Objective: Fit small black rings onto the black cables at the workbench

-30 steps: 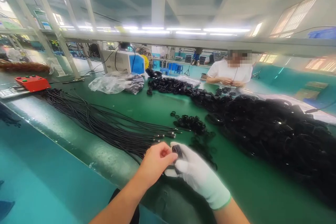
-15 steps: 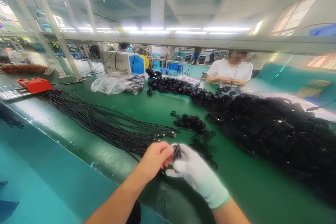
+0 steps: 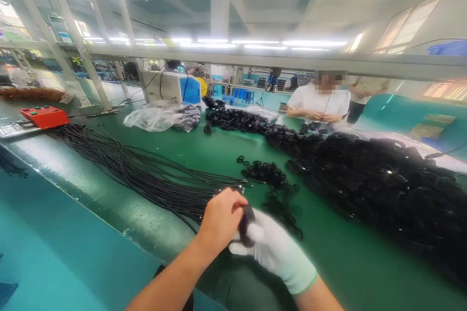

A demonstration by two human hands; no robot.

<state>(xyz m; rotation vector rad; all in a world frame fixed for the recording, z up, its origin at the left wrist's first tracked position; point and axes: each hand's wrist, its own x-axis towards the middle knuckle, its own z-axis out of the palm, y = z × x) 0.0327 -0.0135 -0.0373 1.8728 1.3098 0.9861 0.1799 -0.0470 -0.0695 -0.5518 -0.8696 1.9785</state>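
Note:
A black cable wound into a small coil is held between my two hands, above the near edge of the table. My bare left hand pinches it from the left, thumb and fingers closed at its upper side. From the right, my right hand in a white glove grips the same coil, with a finger stretched out beneath it. Just left of my hands lies a long bundle of loose black cables, its metal plug ends near my left hand. Small black rings are heaped beyond my hands.
A large heap of coiled black cables covers the right side of the green table. A red box with buttons stands at the left, and a clear plastic bag farther back. Across the table sits a person in a white shirt.
The coil has turned in my hands and now shows more of its round side. My left hand has shifted over its top. Another person now stands in the background at the right.

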